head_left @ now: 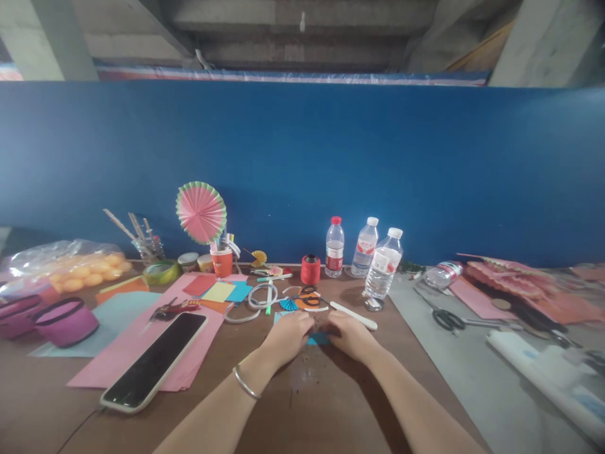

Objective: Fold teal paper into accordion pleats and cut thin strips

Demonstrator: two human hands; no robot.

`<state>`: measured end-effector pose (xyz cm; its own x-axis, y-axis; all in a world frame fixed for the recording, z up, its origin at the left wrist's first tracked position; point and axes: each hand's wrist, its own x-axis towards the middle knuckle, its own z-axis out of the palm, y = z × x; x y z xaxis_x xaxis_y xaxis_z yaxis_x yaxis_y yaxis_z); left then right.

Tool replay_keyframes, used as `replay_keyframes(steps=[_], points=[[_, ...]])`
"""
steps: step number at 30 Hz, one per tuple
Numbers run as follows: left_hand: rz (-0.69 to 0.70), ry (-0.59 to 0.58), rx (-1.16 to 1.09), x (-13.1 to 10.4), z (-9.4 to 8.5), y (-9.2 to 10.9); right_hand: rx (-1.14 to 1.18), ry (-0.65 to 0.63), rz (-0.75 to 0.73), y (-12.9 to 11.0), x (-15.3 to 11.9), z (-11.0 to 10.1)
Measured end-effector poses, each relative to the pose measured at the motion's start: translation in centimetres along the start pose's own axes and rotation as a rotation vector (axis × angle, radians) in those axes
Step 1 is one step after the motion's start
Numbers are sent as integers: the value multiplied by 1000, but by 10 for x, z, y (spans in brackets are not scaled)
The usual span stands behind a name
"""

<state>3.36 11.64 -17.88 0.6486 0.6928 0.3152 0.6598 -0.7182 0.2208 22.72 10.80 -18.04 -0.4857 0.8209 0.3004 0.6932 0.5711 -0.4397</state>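
Observation:
My left hand [289, 335] and my right hand [350, 334] meet low over the brown table, fingers bent and pressed together on a piece of blue paper [317, 339]. The paper shows between and beside the hands; the rest lies hidden under them. Just beyond sits a small pleated blue paper fan [288, 304]. Scissors with orange and black handles [309, 295] lie behind the hands. A white flat stick-like tool [353, 315] rests beside my right hand. Behind them stands a spool of red thread [311, 270].
Three water bottles [334, 249] stand at the back. To the left are a phone [155, 362] on pink paper [89, 377], a red paper cup [222, 262] holding a pleated pink fan [201, 213], and coloured squares [218, 292]. Black scissors [449, 320] lie right.

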Motion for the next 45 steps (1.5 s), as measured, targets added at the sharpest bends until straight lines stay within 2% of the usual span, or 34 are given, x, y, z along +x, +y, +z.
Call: replay_keyframes(steps=[7,11,15,26,34,40,45], points=[[47,-30,-149,-4,-9,7,26,-47,-57,-5,-1,-4],[30,-55,-235,-6,-11,8,8,-50,-74,-10,-2,-9],[16,-67,-250,-6,-8,8,-9,-53,-79,-12,-2,-10],[87,-93,-222,-6,-6,6,-10,-83,-89,-10,-3,-5],[-44,-66,-304,-5,-7,9,-2,-66,-27,-13,-2,-5],[-145,-22,-451,-1,-8,10,150,8,40,-16,0,1],[-285,65,-795,4,-5,13,607,323,245,-18,7,10]])
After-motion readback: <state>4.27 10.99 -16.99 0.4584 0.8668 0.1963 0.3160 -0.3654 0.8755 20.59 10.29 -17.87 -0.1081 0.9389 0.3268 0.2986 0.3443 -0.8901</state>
